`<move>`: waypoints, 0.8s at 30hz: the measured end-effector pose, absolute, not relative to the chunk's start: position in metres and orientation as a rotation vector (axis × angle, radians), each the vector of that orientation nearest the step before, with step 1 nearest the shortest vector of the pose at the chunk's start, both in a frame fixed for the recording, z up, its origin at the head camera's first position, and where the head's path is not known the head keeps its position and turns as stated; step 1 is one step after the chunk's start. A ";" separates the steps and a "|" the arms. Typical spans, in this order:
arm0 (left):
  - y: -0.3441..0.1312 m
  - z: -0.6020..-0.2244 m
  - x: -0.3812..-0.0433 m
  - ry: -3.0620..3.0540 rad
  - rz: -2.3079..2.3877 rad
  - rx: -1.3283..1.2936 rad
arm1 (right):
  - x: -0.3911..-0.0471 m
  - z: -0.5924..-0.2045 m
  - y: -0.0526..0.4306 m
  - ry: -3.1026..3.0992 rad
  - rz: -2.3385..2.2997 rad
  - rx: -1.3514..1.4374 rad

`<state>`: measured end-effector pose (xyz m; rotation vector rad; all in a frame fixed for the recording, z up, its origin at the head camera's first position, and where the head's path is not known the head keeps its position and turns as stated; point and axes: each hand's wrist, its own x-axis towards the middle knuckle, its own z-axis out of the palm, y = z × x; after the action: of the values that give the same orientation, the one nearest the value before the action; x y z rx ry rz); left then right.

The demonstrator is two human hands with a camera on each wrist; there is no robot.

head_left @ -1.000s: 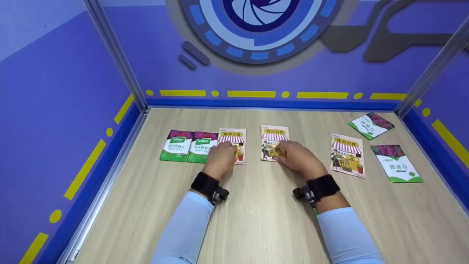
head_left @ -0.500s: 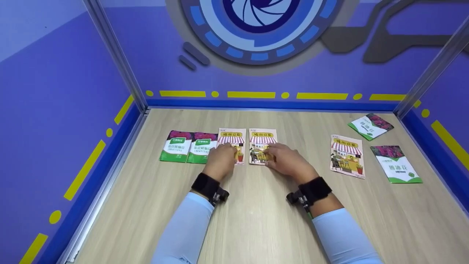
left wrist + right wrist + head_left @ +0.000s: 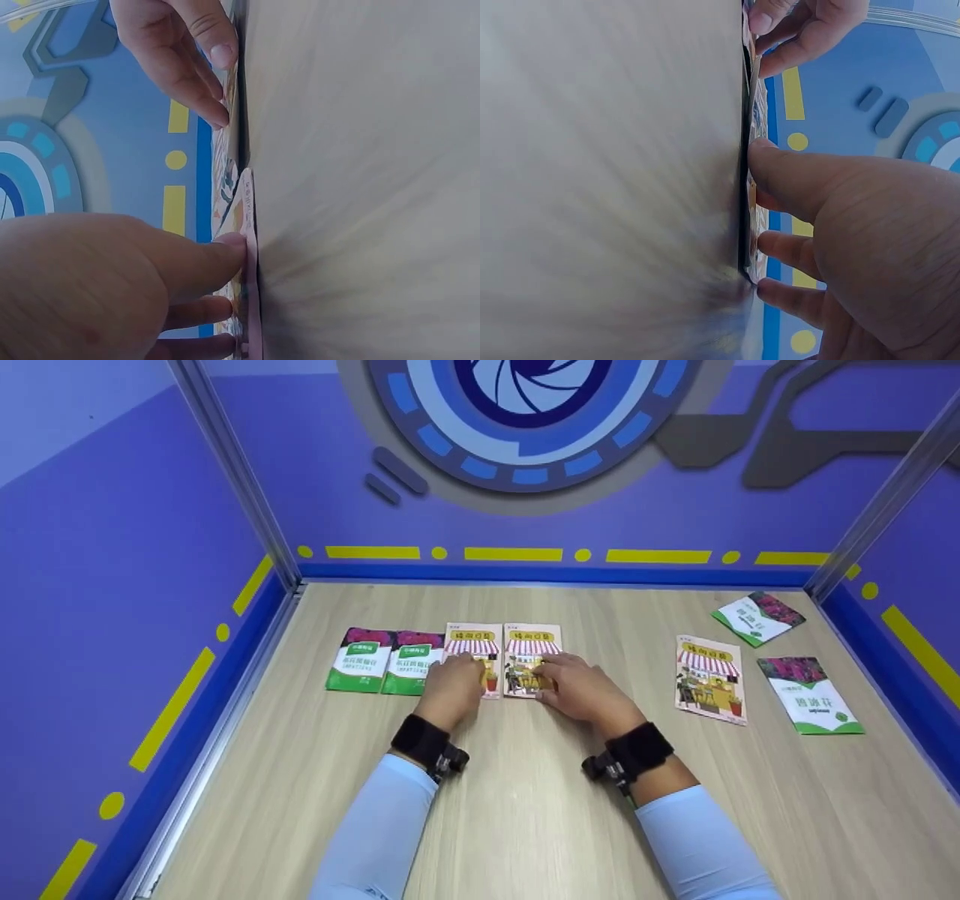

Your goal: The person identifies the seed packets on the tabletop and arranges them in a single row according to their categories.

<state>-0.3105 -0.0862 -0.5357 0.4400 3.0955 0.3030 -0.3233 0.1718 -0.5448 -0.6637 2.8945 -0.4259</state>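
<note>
My left hand (image 3: pixel 453 688) rests its fingertips on a pink seed packet (image 3: pixel 474 638) with a striped awning picture. Straight fingers of my right hand (image 3: pixel 587 690) press on a matching pink packet (image 3: pixel 531 642) just to its right. The two packets lie flat, side by side, their edges meeting. In the left wrist view, the near corner of the left pink packet (image 3: pixel 248 202) is lifted slightly beside the other. Left of them are two green-and-white flower seed packets (image 3: pixel 361 661), the inner one (image 3: pixel 412 660) partly behind my left hand.
On the right side of the table (image 3: pixel 517 810) lie a third pink packet (image 3: pixel 709 679) and two green-and-white packets (image 3: pixel 811 695), the farther one (image 3: pixel 759 619) turned askew. Blue-purple panels (image 3: pixel 315 502) wall the table at the back and sides.
My right hand has slid its pink packet leftward across the table until it meets the one under my left hand. The left hand has stayed in place.
</note>
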 end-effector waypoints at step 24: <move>-0.082 -0.534 -0.308 3.113 0.269 0.490 | -0.321 -0.534 0.173 2.896 -0.412 -0.649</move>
<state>-0.3083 -0.0821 -0.5336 0.4898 3.1125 0.2686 -0.3212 0.1729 -0.5344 -0.6489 2.8957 -0.4120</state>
